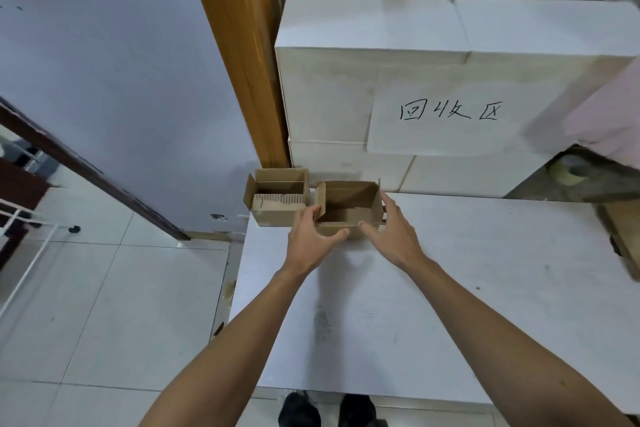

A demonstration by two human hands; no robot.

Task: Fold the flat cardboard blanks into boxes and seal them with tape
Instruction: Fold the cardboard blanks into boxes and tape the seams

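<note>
An open brown cardboard box (349,199) stands on the far left part of the white table (450,288), top flaps up and inside bare. My left hand (308,239) holds its left side, fingers curled at the left flap and thumb along the lower front. My right hand (394,232) rests on its right side with straight fingers against the wall and the thumb on the front edge. A second open cardboard box (277,196) sits just to its left at the table corner, a corrugated flap folded inward.
Stacked white cartons (346,80) with a handwritten paper sign (450,111) wall off the back of the table. A yellowish roll (568,172) lies in the shadowed gap at right. Brown cardboard (623,236) lies at the right edge. Tiled floor drops off left of the table.
</note>
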